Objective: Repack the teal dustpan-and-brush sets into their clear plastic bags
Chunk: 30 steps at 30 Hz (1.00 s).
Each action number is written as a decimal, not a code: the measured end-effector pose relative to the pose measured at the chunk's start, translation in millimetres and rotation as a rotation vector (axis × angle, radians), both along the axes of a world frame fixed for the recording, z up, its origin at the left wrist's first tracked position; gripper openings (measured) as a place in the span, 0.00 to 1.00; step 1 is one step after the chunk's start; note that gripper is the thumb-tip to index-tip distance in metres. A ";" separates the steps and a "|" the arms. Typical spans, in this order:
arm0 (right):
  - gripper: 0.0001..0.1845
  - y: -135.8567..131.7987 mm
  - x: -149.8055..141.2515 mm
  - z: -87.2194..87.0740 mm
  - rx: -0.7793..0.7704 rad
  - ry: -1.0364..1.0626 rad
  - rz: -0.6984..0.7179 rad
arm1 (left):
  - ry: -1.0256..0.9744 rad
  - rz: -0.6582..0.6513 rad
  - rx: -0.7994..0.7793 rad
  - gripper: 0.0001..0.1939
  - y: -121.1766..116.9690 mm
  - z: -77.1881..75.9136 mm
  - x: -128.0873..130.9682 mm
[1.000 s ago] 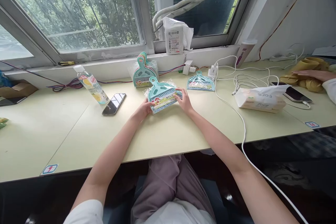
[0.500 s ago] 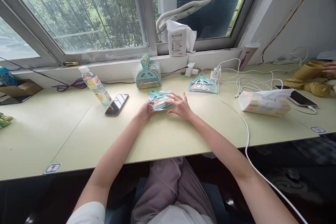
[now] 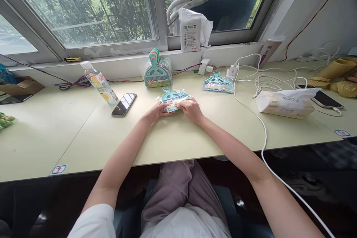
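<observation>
A teal mini dustpan-and-brush set in a clear plastic packet lies flat on the pale green desk in front of me. My left hand grips the packet's near left edge with curled fingers. My right hand pinches its near right edge. A stack of several such packets leans upright against the window sill behind it. One more packet lies flat to the right.
A drink bottle and a black phone sit to the left. A tissue pack, white charging cables and another phone are on the right. Another person's hand rests on yellow cloth at the far right.
The packet was held tilted up a second ago; it has been laid flat on the desk, and both hands have closed on its near edge.
</observation>
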State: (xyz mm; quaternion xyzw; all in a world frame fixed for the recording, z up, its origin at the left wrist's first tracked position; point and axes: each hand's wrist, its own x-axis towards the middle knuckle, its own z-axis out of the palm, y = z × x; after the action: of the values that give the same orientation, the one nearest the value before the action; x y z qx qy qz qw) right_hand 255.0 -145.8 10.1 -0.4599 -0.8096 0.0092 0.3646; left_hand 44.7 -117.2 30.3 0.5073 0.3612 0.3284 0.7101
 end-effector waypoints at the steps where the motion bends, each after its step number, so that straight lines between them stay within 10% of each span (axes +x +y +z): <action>1: 0.15 0.2 -0.3 0.4 -0.007 0.000 -0.013 | 0.000 -0.004 0.001 0.25 0.7 -1.0 -0.1; 24: 0.12 0.1 3.2 1.5 -0.062 0.061 -0.072 | 0.095 -0.008 0.095 0.39 -2.5 -5.5 10.4; 30: 0.16 4.5 6.2 1.0 -0.078 0.064 -0.167 | -0.023 0.265 0.135 0.52 -19.1 -0.6 27.9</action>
State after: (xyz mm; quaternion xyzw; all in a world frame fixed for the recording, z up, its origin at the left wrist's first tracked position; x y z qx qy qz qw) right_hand 261.2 -141.3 11.2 -0.5392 -0.7553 0.0248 0.3717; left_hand 72.6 -136.3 29.7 0.4982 0.3940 0.4485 0.6288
